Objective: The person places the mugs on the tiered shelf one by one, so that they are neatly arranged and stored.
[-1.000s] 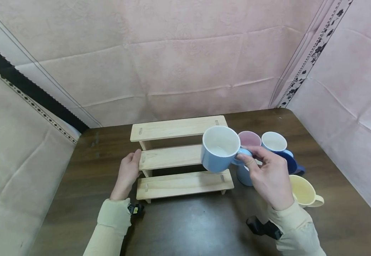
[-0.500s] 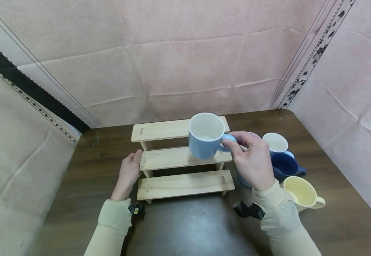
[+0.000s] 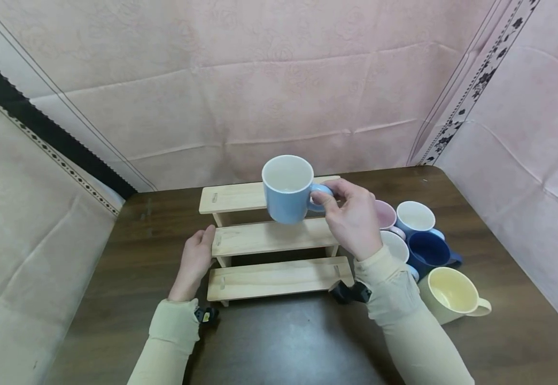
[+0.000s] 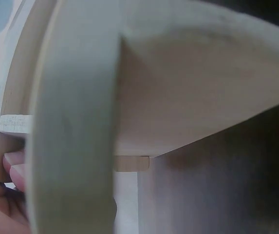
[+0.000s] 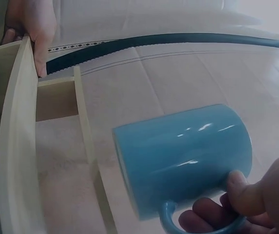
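My right hand (image 3: 354, 220) pinches the handle of a light blue mug (image 3: 287, 202) with a white inside. The mug hangs upright over the three-tier wooden shelf rack (image 3: 271, 239), overlapping its top and middle boards in the head view. In the right wrist view the mug's glossy side (image 5: 183, 156) shows, with thumb and fingers about the handle. My left hand (image 3: 194, 262) grips the left end of the middle board, thumb on top. In the left wrist view its fingertips (image 4: 16, 170) curl beneath the wood, partly hidden behind a board.
Right of the rack several mugs stand close together: a pink one (image 3: 385, 215), a light blue one (image 3: 416, 216), a dark blue one (image 3: 428, 251), a yellow one (image 3: 452, 294) and one with a white inside (image 3: 394, 246) partly behind my sleeve. Cloth walls surround the brown table (image 3: 279, 342).
My right hand has carried the light blue mug leftward and toward the back, from the rack's right end to above its middle. My left hand keeps its hold on the rack.
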Demonstrator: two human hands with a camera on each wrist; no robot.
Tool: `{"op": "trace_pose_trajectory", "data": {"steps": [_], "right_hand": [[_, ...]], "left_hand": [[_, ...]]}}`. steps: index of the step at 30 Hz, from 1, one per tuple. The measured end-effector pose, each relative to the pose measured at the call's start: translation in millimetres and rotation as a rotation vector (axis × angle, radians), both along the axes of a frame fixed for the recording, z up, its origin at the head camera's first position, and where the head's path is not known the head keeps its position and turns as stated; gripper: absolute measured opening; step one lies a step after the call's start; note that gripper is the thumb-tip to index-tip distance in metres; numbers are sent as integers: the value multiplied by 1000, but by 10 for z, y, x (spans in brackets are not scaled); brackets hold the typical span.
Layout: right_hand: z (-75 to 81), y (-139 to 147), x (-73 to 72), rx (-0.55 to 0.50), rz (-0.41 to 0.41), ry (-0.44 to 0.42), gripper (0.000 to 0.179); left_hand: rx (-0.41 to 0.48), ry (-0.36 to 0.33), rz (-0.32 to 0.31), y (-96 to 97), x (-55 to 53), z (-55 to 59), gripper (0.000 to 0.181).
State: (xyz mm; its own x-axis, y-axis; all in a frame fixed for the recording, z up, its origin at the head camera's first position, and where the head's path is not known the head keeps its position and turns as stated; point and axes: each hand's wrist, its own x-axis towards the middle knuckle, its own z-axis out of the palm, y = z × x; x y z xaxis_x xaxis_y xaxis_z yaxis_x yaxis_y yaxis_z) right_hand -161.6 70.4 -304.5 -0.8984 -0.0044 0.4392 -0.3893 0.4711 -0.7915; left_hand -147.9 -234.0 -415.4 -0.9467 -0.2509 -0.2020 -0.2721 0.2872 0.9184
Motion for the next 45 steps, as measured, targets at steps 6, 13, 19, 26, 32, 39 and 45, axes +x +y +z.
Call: {"op": "trace_pose_trajectory", "data": {"steps": [6, 13, 19, 26, 32, 39, 45], "right_hand": [[-24, -131, -110, -3, 9, -6, 18], [-18, -240, -209, 12, 12, 10, 19], [-10, -343, -293, 6, 20, -2, 21], [-8, -477, -385, -39, 45, -50, 23], [-39, -573, -446, -50, 38, -57, 25], [-68, -656, -479, -77, 58, -93, 26], [-95, -708, -500, -108, 77, -113, 25]], "left_hand": [[0, 5, 3, 7, -1, -20, 48], [-8, 11, 2, -2, -15, -34, 48], [-13, 19, -1, -1, -21, -17, 48], [-40, 36, 16, 28, -25, 6, 48], [-53, 24, 21, 33, -29, 21, 50], [-47, 24, 24, 29, -21, 15, 51], [-33, 24, 15, 16, -14, 14, 49]]}}
